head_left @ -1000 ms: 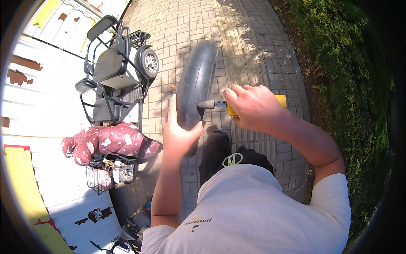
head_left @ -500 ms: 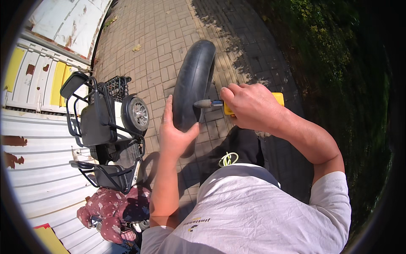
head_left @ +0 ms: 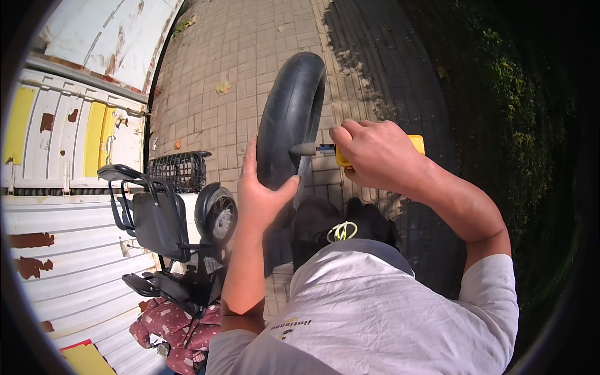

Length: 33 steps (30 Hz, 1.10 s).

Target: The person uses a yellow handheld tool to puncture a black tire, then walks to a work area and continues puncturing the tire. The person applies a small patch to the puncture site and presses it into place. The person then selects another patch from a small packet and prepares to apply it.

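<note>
My left hand [head_left: 265,199] grips a black rubber inner tube [head_left: 284,115], its thumb on the near side and fingers along the left side. The tube is puffed up and stands on edge, held in front of me. My right hand [head_left: 378,153] is wrapped round a yellow hand-held power tool [head_left: 415,145], much of which it covers. From the tool's front sticks a grey cone-shaped bit [head_left: 304,149] in a metal holder. The bit's tip meets the tube's right side, just above my left thumb.
To the left stands a three-wheeled scooter with a black seat [head_left: 157,226], a wire basket [head_left: 178,170] and a wheel [head_left: 220,214]. A maroon patterned cover [head_left: 172,328] lies nearer. White metal walls [head_left: 69,250] line the left, a dark hedge [head_left: 519,125] the right, with brick paving [head_left: 244,56] between.
The whole view has shifted, so the scooter and walls sit further right and lower. The tool's bit stays against the tube, and both hands keep their grips.
</note>
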Each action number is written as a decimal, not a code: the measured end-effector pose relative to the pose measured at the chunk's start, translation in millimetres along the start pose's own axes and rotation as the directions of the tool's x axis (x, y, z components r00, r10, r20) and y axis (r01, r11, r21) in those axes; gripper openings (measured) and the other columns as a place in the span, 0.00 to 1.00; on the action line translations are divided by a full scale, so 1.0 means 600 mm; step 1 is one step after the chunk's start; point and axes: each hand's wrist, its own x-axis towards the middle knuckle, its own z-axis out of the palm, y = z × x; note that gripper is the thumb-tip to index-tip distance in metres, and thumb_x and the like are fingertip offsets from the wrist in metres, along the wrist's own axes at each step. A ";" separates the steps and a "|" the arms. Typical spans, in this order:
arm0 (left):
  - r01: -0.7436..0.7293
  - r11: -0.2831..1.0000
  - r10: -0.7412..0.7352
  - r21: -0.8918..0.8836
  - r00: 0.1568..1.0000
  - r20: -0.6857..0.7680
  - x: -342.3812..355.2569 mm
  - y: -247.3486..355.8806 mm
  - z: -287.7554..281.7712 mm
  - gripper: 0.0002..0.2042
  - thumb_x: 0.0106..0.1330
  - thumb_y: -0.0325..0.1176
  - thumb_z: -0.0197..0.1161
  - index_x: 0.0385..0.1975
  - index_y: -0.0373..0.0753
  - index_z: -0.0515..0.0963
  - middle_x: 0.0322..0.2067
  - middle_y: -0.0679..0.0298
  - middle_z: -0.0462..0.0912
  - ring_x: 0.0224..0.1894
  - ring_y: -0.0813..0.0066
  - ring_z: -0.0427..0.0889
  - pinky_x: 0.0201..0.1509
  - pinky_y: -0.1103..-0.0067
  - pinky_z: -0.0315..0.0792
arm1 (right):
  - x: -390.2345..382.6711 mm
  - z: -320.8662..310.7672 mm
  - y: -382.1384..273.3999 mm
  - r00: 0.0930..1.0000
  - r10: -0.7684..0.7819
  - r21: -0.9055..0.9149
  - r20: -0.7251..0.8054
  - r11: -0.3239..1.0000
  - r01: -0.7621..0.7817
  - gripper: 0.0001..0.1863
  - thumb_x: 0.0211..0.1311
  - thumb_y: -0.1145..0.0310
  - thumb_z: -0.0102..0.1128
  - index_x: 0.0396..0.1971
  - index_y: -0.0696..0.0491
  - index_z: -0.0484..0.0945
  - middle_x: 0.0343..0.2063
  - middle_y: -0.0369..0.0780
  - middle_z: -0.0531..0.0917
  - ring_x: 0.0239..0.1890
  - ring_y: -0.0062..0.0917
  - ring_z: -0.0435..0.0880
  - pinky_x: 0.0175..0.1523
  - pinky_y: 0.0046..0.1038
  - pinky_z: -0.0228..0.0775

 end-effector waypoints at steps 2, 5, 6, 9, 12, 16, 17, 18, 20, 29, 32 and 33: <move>-0.009 1.000 0.009 -0.023 1.000 0.001 0.099 -0.007 0.016 0.49 0.50 0.32 0.78 0.73 0.32 0.59 0.62 0.45 0.76 0.63 0.56 0.79 0.67 0.68 0.72 | 0.074 -0.008 0.065 1.000 -0.006 0.009 -0.008 1.000 0.006 0.27 0.44 0.67 0.76 0.45 0.57 0.76 0.37 0.43 0.83 0.41 0.37 0.87 0.41 0.36 0.81; 0.016 0.998 -0.016 -0.062 1.000 0.012 0.256 -0.029 0.040 0.49 0.50 0.31 0.78 0.73 0.32 0.58 0.63 0.46 0.75 0.64 0.57 0.78 0.68 0.68 0.71 | 0.192 -0.010 0.165 0.986 -0.070 0.009 -0.150 0.997 0.073 0.15 0.48 0.72 0.68 0.36 0.57 0.74 0.30 0.43 0.82 0.33 0.38 0.88 0.35 0.37 0.80; 0.034 0.997 -0.033 -0.073 0.999 0.018 0.312 -0.039 0.047 0.48 0.50 0.31 0.77 0.73 0.32 0.58 0.63 0.46 0.75 0.64 0.57 0.78 0.68 0.68 0.71 | 0.234 -0.012 0.200 0.988 -0.053 0.006 -0.145 0.998 0.055 0.15 0.48 0.72 0.68 0.36 0.57 0.74 0.30 0.43 0.82 0.33 0.38 0.88 0.34 0.37 0.80; -0.020 0.988 0.026 -0.156 0.999 0.035 0.488 -0.065 0.062 0.48 0.50 0.31 0.77 0.73 0.32 0.59 0.62 0.47 0.76 0.63 0.58 0.79 0.67 0.68 0.72 | 0.363 -0.031 0.298 0.990 -0.004 -0.006 -0.139 1.000 0.004 0.15 0.48 0.72 0.69 0.36 0.57 0.75 0.30 0.43 0.82 0.32 0.38 0.88 0.34 0.37 0.80; -0.001 0.980 0.015 -0.198 0.998 0.065 0.659 -0.066 0.069 0.49 0.49 0.32 0.78 0.73 0.32 0.59 0.61 0.47 0.77 0.62 0.58 0.79 0.67 0.69 0.72 | 0.480 -0.067 0.390 0.991 0.025 -0.011 -0.135 1.000 -0.027 0.15 0.48 0.72 0.69 0.36 0.57 0.75 0.30 0.43 0.82 0.32 0.38 0.88 0.33 0.37 0.80; -0.026 0.981 0.046 -0.192 0.994 0.101 0.877 -0.054 0.085 0.49 0.49 0.32 0.78 0.73 0.31 0.59 0.61 0.47 0.77 0.61 0.59 0.80 0.66 0.69 0.73 | 0.622 -0.107 0.520 0.985 0.084 0.005 -0.152 0.996 -0.085 0.15 0.49 0.72 0.69 0.36 0.57 0.75 0.30 0.43 0.82 0.32 0.38 0.88 0.33 0.37 0.80; -0.006 0.979 0.028 -0.203 0.994 0.108 0.929 -0.054 0.093 0.49 0.49 0.33 0.78 0.73 0.31 0.59 0.61 0.47 0.77 0.61 0.59 0.80 0.66 0.69 0.73 | 0.657 -0.110 0.554 0.985 0.086 0.000 -0.149 0.996 -0.087 0.15 0.49 0.72 0.69 0.36 0.57 0.75 0.30 0.43 0.82 0.32 0.38 0.88 0.34 0.37 0.80; 0.020 0.977 0.004 -0.214 0.993 0.114 0.982 -0.057 0.103 0.49 0.48 0.33 0.78 0.72 0.31 0.59 0.60 0.47 0.77 0.61 0.59 0.80 0.66 0.69 0.73 | 0.693 -0.112 0.590 0.983 0.086 0.008 -0.163 0.996 -0.086 0.15 0.49 0.72 0.69 0.36 0.57 0.75 0.31 0.43 0.82 0.32 0.38 0.88 0.34 0.37 0.80; 0.012 0.973 0.014 -0.231 0.994 0.111 1.090 -0.067 0.129 0.48 0.49 0.32 0.78 0.72 0.31 0.60 0.60 0.48 0.78 0.61 0.60 0.80 0.66 0.69 0.73 | 0.768 -0.114 0.670 0.981 0.083 0.021 -0.177 0.997 -0.080 0.15 0.48 0.72 0.70 0.36 0.57 0.75 0.31 0.43 0.82 0.32 0.38 0.88 0.34 0.37 0.80; 0.039 0.968 -0.027 -0.247 0.998 0.055 1.591 -0.031 0.219 0.48 0.51 0.30 0.77 0.73 0.29 0.58 0.62 0.50 0.75 0.63 0.62 0.76 0.68 0.70 0.70 | 1.135 -0.206 1.061 0.984 0.054 0.088 -0.169 0.995 -0.040 0.18 0.46 0.70 0.73 0.36 0.57 0.75 0.31 0.43 0.82 0.34 0.38 0.88 0.36 0.37 0.81; 0.011 0.967 -0.006 -0.256 1.000 0.020 1.746 -0.022 0.239 0.48 0.51 0.30 0.77 0.73 0.29 0.58 0.63 0.50 0.74 0.64 0.62 0.76 0.69 0.70 0.70 | 1.245 -0.241 1.171 0.984 0.006 0.063 -0.179 0.998 0.005 0.19 0.46 0.69 0.73 0.37 0.56 0.74 0.31 0.43 0.82 0.34 0.38 0.88 0.36 0.37 0.81; -0.001 0.967 0.006 -0.255 1.000 0.018 1.799 -0.023 0.248 0.48 0.51 0.30 0.77 0.73 0.29 0.57 0.63 0.50 0.74 0.64 0.62 0.76 0.69 0.70 0.70 | 1.282 -0.248 1.208 0.985 -0.013 0.073 -0.175 0.997 0.026 0.19 0.46 0.69 0.73 0.37 0.56 0.74 0.31 0.43 0.82 0.34 0.38 0.88 0.36 0.38 0.81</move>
